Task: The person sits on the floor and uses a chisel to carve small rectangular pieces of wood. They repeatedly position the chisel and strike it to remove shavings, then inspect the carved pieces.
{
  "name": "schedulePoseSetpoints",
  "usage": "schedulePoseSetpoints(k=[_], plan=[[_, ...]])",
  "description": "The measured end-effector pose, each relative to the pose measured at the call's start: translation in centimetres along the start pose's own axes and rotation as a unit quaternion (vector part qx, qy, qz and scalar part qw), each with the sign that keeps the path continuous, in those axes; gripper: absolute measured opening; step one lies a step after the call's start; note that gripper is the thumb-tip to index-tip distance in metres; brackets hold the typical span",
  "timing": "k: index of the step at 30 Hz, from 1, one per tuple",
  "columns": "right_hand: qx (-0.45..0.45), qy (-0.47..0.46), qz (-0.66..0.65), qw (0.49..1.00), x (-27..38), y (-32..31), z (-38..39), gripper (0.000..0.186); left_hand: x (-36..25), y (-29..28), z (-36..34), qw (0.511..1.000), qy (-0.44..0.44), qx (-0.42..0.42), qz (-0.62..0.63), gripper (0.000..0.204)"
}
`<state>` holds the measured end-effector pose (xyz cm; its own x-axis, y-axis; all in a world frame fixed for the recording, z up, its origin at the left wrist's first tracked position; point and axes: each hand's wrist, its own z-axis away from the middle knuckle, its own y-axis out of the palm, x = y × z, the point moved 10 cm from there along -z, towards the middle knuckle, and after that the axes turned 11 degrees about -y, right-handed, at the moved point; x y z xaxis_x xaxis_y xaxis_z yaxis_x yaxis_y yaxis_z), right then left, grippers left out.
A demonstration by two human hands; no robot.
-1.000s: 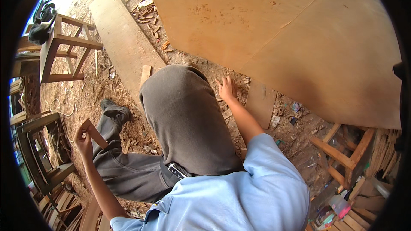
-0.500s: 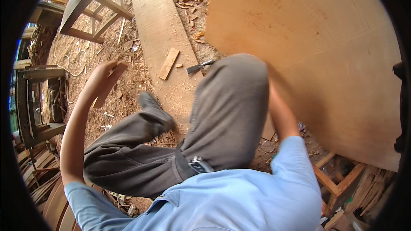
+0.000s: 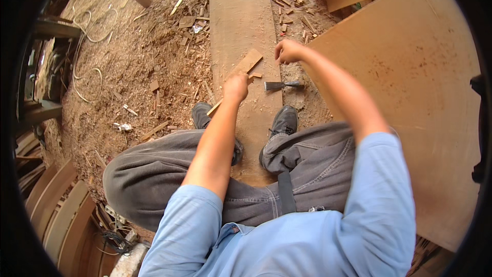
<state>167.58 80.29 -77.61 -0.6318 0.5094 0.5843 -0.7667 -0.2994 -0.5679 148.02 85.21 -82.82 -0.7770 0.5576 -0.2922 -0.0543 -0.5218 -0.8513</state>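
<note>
Wood shavings and scraps cover the ground [image 3: 154, 66], w/ a long plank [image 3: 241, 5] running away from the person's feet and a big plywood sheet [image 3: 405, 102] on the right. L hand [image 3: 236, 88] is over the plank, clenched on a thin wood strip [image 3: 214, 108] — one end pokes out below the fist, toward the L shoe [image 3: 201, 115]. Flat wood piece [image 3: 250, 61] shows just past the same hand; can't tell if it's part of the strip. Small wood chip [image 3: 256, 75] sits right beside it. R hand [image 3: 290, 52] is at the plank's R edge, fingers half curled — can't tell if anything's in it. Nearest it: a chisel-like tool [image 3: 283, 85], lying across that edge, approx. level w/ the L fist.
</note>
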Motion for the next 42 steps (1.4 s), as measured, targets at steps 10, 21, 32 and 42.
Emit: schedulePoseSetpoints(k=[10, 21, 32, 42], plan=[[-0.318, 0.118, -0.216, 0.916, -8.3, 11.5, -2.4, 0.011, 0.1, 3.0, 2.1, 1.000, 0.015, -0.001, 0.007, 0.015], [-0.335, 0.167, -0.292, 0.880, -8.2, 13.2, -2.4, 0.011, 1.3, 3.5, 3.1, 1.000, 0.007, 0.026, -0.003, 0.014], [-0.288, -0.009, 0.063, 0.956, -0.3, 11.6, -1.4, 0.030, 1.6, 4.3, 3.5, 0.999, 0.025, 0.027, -0.023, 0.016], [-0.302, -0.077, 0.150, 0.938, 0.8, 12.0, -1.7, 0.023, 2.1, 4.5, 3.5, 0.999, 0.025, 0.024, -0.013, 0.015]])
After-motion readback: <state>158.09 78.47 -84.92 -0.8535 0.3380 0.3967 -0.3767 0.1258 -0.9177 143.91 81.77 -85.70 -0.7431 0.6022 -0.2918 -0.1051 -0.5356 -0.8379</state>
